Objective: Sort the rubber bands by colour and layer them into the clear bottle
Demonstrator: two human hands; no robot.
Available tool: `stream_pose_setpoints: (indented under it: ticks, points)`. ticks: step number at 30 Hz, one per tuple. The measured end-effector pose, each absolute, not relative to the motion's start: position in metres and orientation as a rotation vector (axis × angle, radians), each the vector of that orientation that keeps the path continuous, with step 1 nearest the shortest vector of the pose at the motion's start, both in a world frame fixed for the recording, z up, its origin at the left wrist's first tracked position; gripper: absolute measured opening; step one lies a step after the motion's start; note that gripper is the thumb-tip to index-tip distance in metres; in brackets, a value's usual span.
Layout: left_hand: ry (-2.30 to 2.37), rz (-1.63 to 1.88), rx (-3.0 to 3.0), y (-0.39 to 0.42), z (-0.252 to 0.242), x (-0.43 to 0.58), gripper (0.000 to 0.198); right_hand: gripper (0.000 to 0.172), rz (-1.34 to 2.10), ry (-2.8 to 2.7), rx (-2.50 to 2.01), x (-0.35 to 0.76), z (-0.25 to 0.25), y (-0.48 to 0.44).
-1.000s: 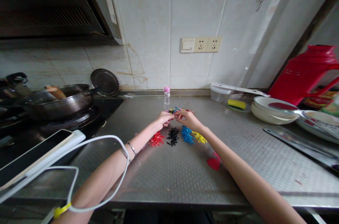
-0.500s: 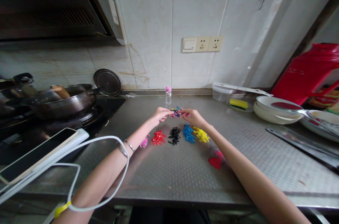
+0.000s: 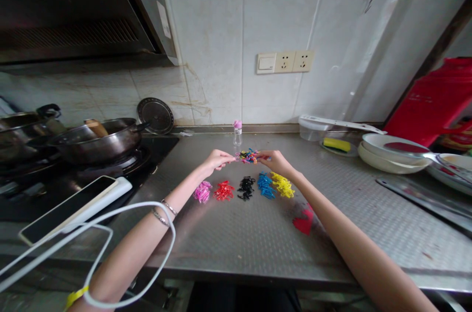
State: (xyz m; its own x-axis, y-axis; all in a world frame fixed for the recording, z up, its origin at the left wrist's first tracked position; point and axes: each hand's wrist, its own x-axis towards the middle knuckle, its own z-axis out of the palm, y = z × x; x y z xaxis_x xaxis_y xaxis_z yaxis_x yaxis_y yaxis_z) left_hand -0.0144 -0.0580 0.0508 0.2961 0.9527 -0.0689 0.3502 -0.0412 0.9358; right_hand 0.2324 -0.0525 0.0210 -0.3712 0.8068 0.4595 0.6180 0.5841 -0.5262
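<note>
Between my hands lies a mixed pile (image 3: 248, 156) of small bright plastic pieces, slim like little clips or bands; their exact kind is too small to tell. My left hand (image 3: 218, 160) pinches at the pile's left edge, fingertips by a pink piece. From the other side, my right hand (image 3: 273, 160) has its fingers closed at the right edge; what they hold is hidden. Nearer me, sorted heaps form a row: pink (image 3: 202, 192), red (image 3: 223, 191), black (image 3: 246, 188), blue (image 3: 266, 185) and yellow (image 3: 282, 184).
A clear bottle with a pink cap (image 3: 237, 134) stands behind the pile. Plastic with a red patch (image 3: 304, 220) lies by my right forearm. Pans (image 3: 96, 140) occupy the left stove; bowls (image 3: 391, 154) and a knife (image 3: 420, 203) are right. A white cable (image 3: 125, 205) loops over my left forearm.
My left hand has drawn back a little to the left, and the gap between my hands is wider. More of the mixed pile and the pink heap now shows. The view has shifted slightly.
</note>
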Motion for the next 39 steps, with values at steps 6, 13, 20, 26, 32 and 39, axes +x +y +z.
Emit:
stream_pose_setpoints:
  ticks: [6,13,20,26,32,39]
  points:
    - [1.241,0.709,1.737,-0.067,0.052,-0.026,0.035,0.024,0.473,-2.121,-1.145,0.233,0.023,-0.055]
    - [1.274,0.620,2.071,-0.063,0.071,-0.086,0.022,0.026,0.495,-2.191,-1.147,0.224,0.028,-0.062]
    - [1.367,0.120,2.067,-0.063,0.078,-0.120,0.025,0.023,0.512,-2.210,-1.164,0.232,0.022,-0.057]
    - [1.398,-0.054,2.015,-0.063,0.074,-0.122,0.028,0.022,0.623,-2.262,-1.199,0.241,0.015,-0.049]
    - [1.426,-0.002,1.966,-0.062,0.076,-0.124,0.036,0.023,0.490,-2.307,-1.261,0.248,0.021,-0.047]
    - [1.430,0.218,1.965,-0.062,0.073,-0.121,0.036,0.019,0.577,-2.388,-1.255,0.251,0.029,-0.049]
